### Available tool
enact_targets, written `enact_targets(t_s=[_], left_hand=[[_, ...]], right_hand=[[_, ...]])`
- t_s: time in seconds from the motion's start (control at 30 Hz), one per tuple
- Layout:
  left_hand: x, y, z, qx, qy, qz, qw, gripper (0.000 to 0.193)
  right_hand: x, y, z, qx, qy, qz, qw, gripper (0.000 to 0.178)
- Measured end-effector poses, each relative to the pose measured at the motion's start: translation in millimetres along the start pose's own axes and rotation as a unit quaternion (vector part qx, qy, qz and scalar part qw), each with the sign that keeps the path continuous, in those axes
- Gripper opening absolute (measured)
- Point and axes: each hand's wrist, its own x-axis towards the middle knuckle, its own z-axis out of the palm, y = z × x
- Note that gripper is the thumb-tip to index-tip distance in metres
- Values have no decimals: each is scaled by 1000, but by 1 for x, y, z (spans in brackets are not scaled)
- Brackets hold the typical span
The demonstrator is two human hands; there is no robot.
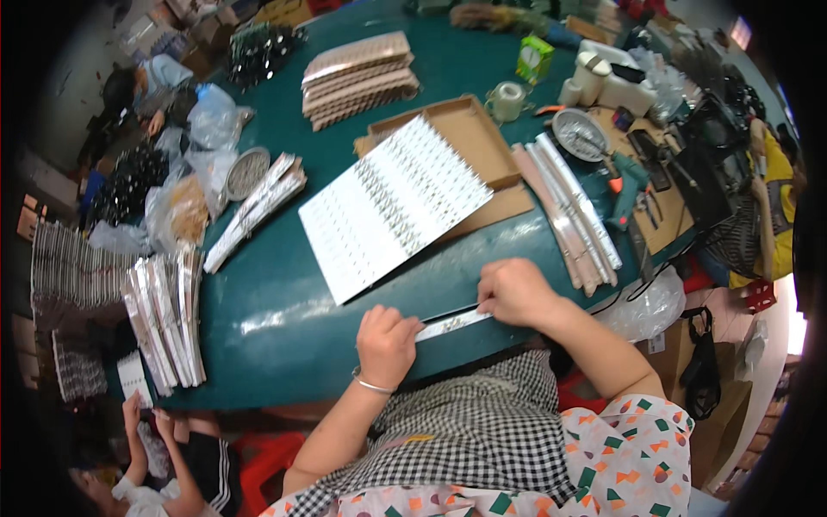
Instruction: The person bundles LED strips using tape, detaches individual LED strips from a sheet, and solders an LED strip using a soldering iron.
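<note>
A narrow, pale strip with small dark and shiny bits along it (452, 325) is stretched between my hands at the near edge of the green table (267, 319). My left hand (388, 346) has its fingers closed on the strip's left end. At the other end, my right hand (517, 292) pinches it between thumb and fingers. Just beyond my hands, a large white sheet with rows of small shiny pieces (396, 207) leans tilted on a shallow brown cardboard box (472, 129).
Bundled silvery strips lie on the right (573, 215) and on the left (164, 319). A stack of pinkish strips (357, 77) sits farther back. A glue gun (631, 191) and a bowl of small pieces (580, 134) are at right. Another person (142, 470) works at lower left.
</note>
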Motion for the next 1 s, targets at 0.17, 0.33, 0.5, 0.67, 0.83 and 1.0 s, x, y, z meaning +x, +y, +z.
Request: enact_targets(t_s=[0.17,0.33,0.5,0.67,0.83,1.0], left_hand=[[-8,3,-4,19,-23,-27,999,11],[-9,11,-32,-43,-59,-57,996,19],[6,-28,-59,-5,123,-200,972,52],[18,-72,-43,-7,93,-236,967,79],[26,-75,-37,-39,62,-325,943,81],[34,-74,-36,-16,56,-314,948,85]], right_hand=[[-10,-3,-2,-9,-9,-9,1000,13],[-17,-9,-11,-49,-119,-2,992,18],[-16,-4,-10,-70,-94,-61,991,17],[-9,7,-23,-47,126,-107,985,36],[-34,18,-24,142,187,135,963,28],[-67,16,-9,50,167,-24,984,21]])
